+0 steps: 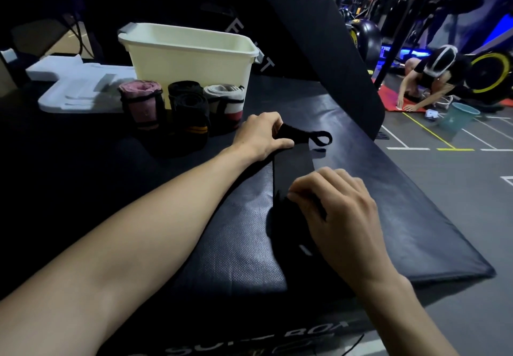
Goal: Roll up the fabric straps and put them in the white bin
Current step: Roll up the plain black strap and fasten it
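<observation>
1. Black flat fabric strap point(291, 169) lies stretched on the dark padded box top point(388, 216), in front of the white bin.
2. The right hand point(341, 214) pinches the strap's near part, fingers curled.
3. The left hand point(263, 136) grips its far end, beside the loop point(322, 137).
4. Three rolled fabric straps point(183, 108) stand against the cream-white plastic bin point(191, 58).

Rolled straps: four — pink point(140, 103), two black point(184, 88) point(190, 118), white point(224, 101). Flat black strap point(291, 166): one. White bin point(188, 55): one.
</observation>
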`<state>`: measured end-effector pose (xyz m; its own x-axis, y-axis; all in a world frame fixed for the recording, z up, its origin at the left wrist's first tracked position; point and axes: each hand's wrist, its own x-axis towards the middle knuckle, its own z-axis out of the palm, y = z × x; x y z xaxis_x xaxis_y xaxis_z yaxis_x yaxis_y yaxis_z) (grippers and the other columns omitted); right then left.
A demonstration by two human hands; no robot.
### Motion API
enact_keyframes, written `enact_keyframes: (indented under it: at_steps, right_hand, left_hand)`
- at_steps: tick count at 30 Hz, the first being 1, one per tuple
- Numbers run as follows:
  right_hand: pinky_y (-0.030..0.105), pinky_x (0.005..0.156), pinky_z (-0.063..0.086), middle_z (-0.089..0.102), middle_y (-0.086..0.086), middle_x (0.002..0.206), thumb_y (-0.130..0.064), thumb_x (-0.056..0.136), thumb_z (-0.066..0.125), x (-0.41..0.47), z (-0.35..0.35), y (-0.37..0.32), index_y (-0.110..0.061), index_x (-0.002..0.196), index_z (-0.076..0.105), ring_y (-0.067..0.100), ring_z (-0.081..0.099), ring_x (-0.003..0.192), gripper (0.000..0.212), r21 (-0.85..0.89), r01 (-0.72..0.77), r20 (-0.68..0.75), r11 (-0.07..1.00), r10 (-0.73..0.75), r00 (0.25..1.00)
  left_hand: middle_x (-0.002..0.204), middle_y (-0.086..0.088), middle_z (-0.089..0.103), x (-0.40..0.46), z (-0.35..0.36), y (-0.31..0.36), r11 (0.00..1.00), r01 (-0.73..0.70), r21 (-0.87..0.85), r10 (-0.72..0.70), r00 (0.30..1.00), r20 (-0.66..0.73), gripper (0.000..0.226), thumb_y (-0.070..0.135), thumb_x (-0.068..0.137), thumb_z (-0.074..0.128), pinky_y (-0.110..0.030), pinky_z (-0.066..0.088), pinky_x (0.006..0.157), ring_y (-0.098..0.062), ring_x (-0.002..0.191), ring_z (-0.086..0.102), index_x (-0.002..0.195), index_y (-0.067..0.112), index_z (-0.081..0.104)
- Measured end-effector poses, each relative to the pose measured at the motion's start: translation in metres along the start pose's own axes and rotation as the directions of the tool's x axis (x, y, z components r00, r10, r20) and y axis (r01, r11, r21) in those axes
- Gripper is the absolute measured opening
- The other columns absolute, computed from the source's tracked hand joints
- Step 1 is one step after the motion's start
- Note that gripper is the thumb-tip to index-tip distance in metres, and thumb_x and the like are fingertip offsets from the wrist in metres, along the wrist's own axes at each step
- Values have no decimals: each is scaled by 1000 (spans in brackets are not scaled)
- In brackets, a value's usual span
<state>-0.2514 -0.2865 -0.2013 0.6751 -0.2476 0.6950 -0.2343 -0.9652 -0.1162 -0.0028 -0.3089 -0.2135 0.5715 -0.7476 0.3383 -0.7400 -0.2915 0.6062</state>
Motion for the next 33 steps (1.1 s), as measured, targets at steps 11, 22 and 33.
enact_keyframes:
  at_steps: [11,22,33]
  right_hand:
    - [34,92,56,67,-11,128,-26,73,90,-9,-7,17,-26,135,65,17,64,115,67,22,-23,275,999,16,961]
    - [30,84,30,65,-15,84,-49,79,65,5,-28,4,-34,109,47,6,47,87,38,-23,61,412,998,-46,910]
    - [42,96,37,62,-18,88,-50,98,34,11,-13,9,-35,120,52,4,53,84,32,147,-223,475,964,129,870]
  left_hand:
    - [91,7,72,-1,-1,4,996,49,79,-47,999,-26,41,61,73,82,-33,49,77,-22,93,67,88,31,58]
    - [72,13,67,-3,-11,4,997,-18,-71,34,974,224,38,52,65,93,-20,44,66,0,67,62,80,29,67]
    - [71,16,65,-4,-9,4,996,-30,-84,48,973,227,38,54,65,92,-21,42,66,3,66,59,81,30,66]
